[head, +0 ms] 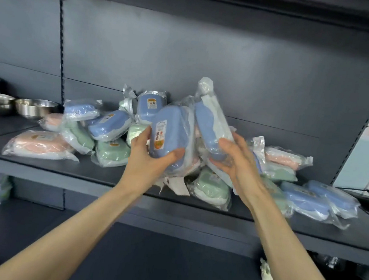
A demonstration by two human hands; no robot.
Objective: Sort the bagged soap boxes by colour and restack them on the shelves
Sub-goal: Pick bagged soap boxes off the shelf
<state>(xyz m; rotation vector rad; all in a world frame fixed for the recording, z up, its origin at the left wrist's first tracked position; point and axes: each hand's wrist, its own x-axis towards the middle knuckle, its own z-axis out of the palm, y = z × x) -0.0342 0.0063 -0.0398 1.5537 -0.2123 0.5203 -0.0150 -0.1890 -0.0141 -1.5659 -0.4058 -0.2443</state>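
Barely started. Gripping one blue box [168, 136] w/ L hand [152, 159], second blue box [209, 128] w/ R hand [236, 161], both held just above mixed pile [111, 152] on shelf [62, 168]. No sorted stacks yet (pink, green, blue all jumbled); nearly everything left.

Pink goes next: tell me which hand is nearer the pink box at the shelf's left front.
Left. The left hand is right of the pink box; the right hand lies farther right.
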